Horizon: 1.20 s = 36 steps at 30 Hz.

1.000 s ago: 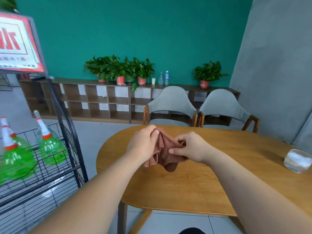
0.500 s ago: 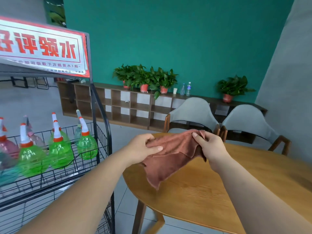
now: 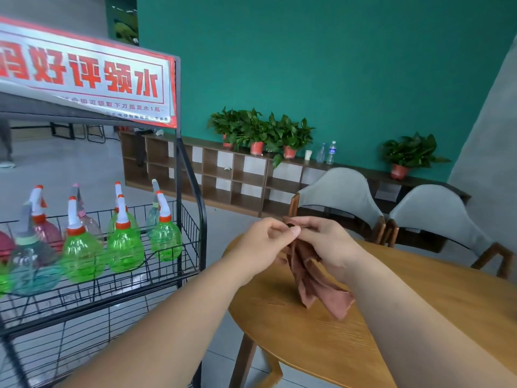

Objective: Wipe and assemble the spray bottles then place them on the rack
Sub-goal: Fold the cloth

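Hands, one pair: left hand [image 3: 265, 245] and right hand [image 3: 330, 245] meet above the table's near edge. The fingertips of both pinch the top edge of one soft reddish-brown cloth [image 3: 321, 292]. It hangs bunched between them, and whether its tail touches the tabletop cannot be told.

Red-and-white printed sign [image 3: 84, 77]: far left, topping the rack.

Black wire tiered rack [image 3: 188, 222]: its upper basket holds translucent round-bellied plastic spray bottles [image 3: 166, 239]. They are mostly green, some pink, with white nozzles fitted, and packed close.

Oval light-wood table [image 3: 321, 345]: right of the rack, with no bottle on its visible part.

Two grey upholstered chairs [image 3: 338, 191]: far side of the table.

Hazards, judged:
- The hold is a fingertip pinch only, so the cloth may slip and drop.
- The loose tail could catch a nozzle on a reach into the basket and tip the crowded neighbours.
- The round bellies would probably roll if knocked.
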Motion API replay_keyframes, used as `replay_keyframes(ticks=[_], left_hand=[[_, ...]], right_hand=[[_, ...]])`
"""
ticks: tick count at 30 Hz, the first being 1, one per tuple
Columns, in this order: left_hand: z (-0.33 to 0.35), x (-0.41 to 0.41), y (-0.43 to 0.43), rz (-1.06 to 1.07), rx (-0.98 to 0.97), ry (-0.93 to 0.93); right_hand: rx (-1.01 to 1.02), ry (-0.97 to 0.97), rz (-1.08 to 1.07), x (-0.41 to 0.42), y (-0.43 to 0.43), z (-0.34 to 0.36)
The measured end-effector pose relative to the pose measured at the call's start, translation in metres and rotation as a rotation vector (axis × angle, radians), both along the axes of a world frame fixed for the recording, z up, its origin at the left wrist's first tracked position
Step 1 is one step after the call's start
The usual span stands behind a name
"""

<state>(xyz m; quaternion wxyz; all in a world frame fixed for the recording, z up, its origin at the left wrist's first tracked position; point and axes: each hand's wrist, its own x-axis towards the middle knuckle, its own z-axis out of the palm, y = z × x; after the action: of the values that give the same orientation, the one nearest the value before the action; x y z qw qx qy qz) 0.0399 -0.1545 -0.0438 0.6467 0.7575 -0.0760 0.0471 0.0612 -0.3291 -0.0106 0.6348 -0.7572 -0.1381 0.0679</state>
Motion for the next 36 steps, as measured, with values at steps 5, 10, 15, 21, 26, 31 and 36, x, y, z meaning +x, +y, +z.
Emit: replay_keyframes(ticks=[5, 10, 15, 21, 26, 31, 36], left_hand=[[0.001, 0.008, 0.013, 0.158, -0.041, 0.046], [0.003, 0.013, 0.031, 0.346, -0.007, 0.019], [0.014, 0.017, 0.056, 0.471, 0.242, -0.105], [0.033, 0.012, 0.058, 0.488, 0.392, -0.195], [0.043, 0.006, 0.043, 0.466, 0.179, -0.152], [0.039, 0.002, 0.041, 0.421, 0.007, -0.088], [0.037, -0.011, 0.056, 0.212, 0.071, -0.124]], right_hand=[[0.031, 0.037, 0.107, 0.008, 0.004, 0.002], [0.135, 0.065, -0.116, 0.019, 0.008, 0.002], [0.259, 0.111, -0.312, 0.024, 0.011, 0.012], [0.149, -0.078, -0.429, 0.016, 0.043, 0.020], [0.019, -0.230, -0.356, -0.008, 0.080, 0.020], [0.241, -0.073, -0.256, -0.025, 0.094, 0.020], [0.188, -0.093, -0.131, -0.020, 0.081, 0.022]])
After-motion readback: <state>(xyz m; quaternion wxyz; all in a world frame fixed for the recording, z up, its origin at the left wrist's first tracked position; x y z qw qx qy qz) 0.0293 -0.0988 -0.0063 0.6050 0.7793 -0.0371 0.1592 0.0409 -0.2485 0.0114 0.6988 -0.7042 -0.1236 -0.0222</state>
